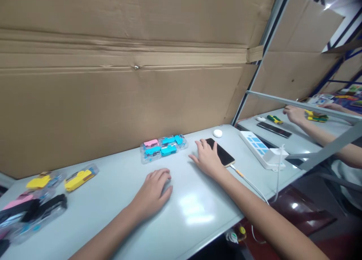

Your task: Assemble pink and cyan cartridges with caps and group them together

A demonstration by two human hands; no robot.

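Note:
My left hand rests palm down on the pale grey table, fingers loosely curled, holding nothing I can see. My right hand lies flat with its fingers on the near end of a black phone, which has a white charging cable plugged in. Just beyond both hands sit several clear packets holding blue and pink items.
Yellow, pink and black packets lie at the table's left end. A white round object and a white power strip sit at the right. Cardboard sheets wall the back. Another person's arm works at the adjoining table.

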